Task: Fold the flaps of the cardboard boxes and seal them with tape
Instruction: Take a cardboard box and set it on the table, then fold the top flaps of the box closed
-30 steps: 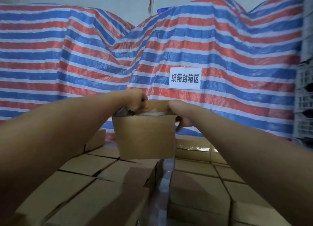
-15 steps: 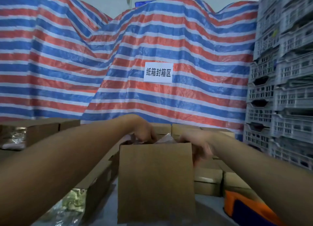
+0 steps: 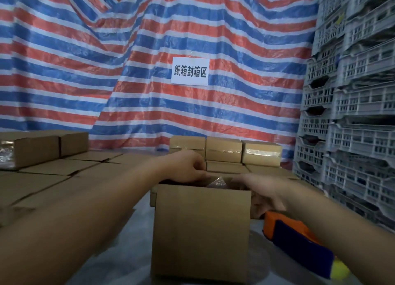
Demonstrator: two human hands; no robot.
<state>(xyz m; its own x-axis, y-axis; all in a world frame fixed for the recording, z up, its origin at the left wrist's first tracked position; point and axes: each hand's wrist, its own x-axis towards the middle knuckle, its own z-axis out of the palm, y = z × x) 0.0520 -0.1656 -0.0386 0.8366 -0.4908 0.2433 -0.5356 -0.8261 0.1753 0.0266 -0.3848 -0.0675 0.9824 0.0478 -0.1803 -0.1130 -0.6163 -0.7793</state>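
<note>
A plain brown cardboard box (image 3: pixel 201 231) at lower centre, top open, gripped by the left hand (image 3: pixel 186 167) and right hand (image 3: pixel 260 190), beneath a sign (image 3: pixel 189 71) reading "纸箱封箱区".

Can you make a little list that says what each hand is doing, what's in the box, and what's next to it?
left hand: fingers curled at the open box top edge
right hand: at the box's right top corner, grip blurred
inside box: crinkly plastic bag
beside box, right: orange and blue tape dispenser
behind: taped boxes
box flaps: not yet closed
</note>
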